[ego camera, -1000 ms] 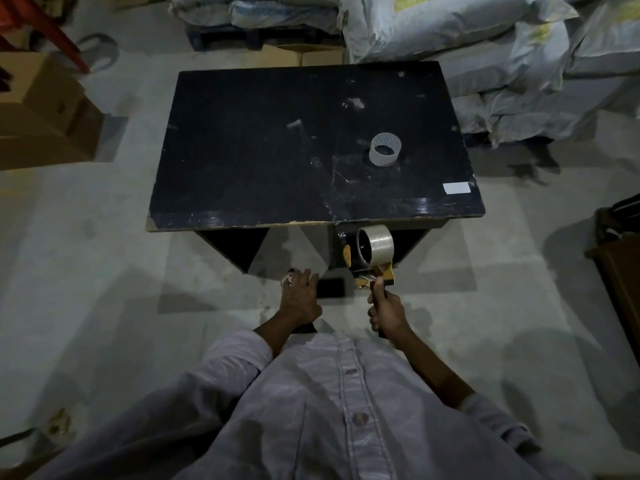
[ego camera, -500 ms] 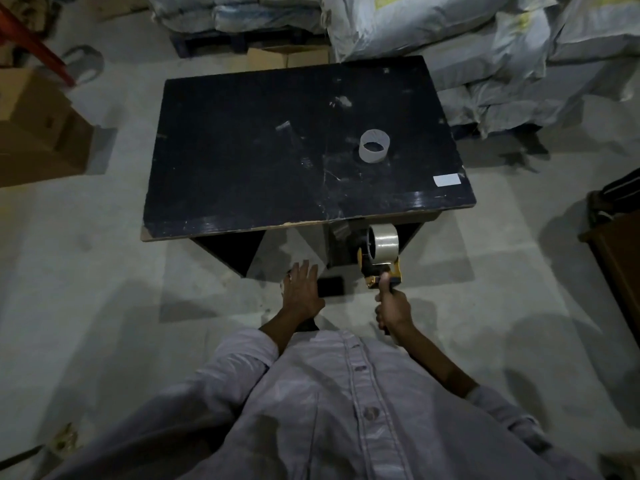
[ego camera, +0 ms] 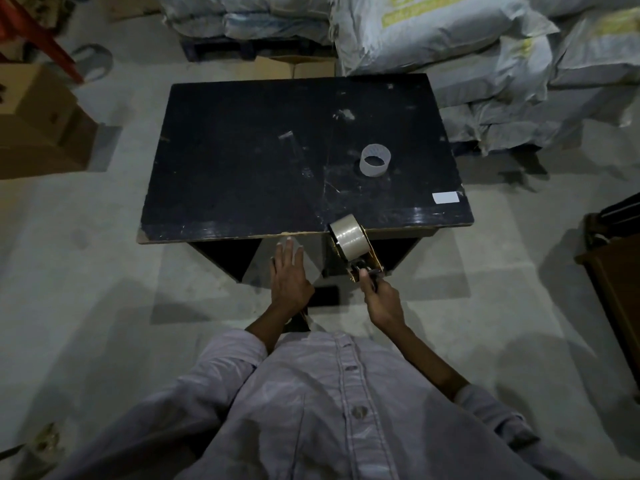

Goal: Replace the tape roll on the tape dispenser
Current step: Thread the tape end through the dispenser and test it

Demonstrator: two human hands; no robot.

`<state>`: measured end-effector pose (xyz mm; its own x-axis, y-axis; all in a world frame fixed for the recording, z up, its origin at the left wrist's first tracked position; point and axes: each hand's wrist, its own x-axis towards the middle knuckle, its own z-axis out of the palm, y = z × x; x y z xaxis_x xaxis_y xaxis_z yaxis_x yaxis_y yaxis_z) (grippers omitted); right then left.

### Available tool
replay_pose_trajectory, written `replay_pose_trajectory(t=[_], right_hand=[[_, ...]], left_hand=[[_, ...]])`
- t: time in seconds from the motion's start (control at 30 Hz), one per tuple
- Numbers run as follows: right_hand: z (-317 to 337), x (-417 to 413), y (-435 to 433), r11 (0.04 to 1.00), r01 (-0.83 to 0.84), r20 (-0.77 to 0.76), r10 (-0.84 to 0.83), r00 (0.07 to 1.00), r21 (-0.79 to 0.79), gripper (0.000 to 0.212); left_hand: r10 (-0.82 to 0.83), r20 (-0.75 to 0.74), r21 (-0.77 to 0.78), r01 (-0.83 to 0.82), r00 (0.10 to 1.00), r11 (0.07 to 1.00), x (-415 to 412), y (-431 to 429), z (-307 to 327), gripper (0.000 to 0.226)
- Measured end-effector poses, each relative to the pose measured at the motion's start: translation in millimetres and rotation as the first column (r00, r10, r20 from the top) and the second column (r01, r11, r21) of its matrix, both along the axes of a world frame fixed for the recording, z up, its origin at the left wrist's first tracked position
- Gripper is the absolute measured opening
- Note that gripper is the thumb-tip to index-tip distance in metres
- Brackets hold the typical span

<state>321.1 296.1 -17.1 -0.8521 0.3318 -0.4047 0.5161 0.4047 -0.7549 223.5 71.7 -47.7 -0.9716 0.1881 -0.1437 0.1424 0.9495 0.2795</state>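
My right hand grips the handle of a yellow tape dispenser. A full roll of clear tape sits on the dispenser, and its top reaches the front edge of the black table. An empty, translucent tape core stands on end on the table, right of centre. My left hand is held flat with fingers apart, just in front of the table edge, holding nothing.
A small white label lies near the table's front right corner. Stacked white sacks fill the back and right. Cardboard boxes stand at the left, and a brown piece of furniture at the right edge.
My right hand has lifted the dispenser up and forward, so the roll now meets the table's front edge. My left hand has also risen towards the edge.
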Motion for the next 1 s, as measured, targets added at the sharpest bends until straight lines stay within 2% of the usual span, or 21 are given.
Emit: replay_pose_trajectory(t=[0.13,0.23,0.37,0.47,0.63,1.0], right_hand=[[13.8,-34.0,7.0,0.989,0.01,-0.037,-0.005,0.999,0.145,0.08],[20.2,-64.2,14.2,0.957,0.028,-0.058,-0.011,0.998,0.29,0.089],[23.3,-107.6,25.2,0.911,0.032,-0.044,-0.015,0.999,0.412,0.088],[6.9,-137.8,34.8,0.88,-0.037,0.028,0.027,0.999,0.474,0.107],[-5.7,-174.3,41.4,0.884,-0.048,0.087,0.008,0.996,0.466,0.081],[-3.6,-244.1,58.1,0.931,0.185,0.111,-0.23,0.967,0.315,0.067]], left_hand=[[0.04,-0.039,0.005,-0.04,0.998,0.999,-10.4,-6.5,-2.5,0.106],[0.078,-0.041,0.008,-0.077,0.996,0.997,-23.1,-11.5,1.6,0.106],[0.099,-0.029,-0.015,-0.099,0.995,0.995,-46.6,-11.5,13.3,0.112],[0.11,-0.032,0.002,-0.11,0.993,0.994,-63.1,-6.4,23.1,0.115],[0.088,-0.013,0.019,-0.087,0.996,0.996,-91.2,-0.3,31.1,0.119],[0.104,-0.04,-0.004,-0.104,0.994,0.995,-145.2,-6.2,25.3,0.119]])
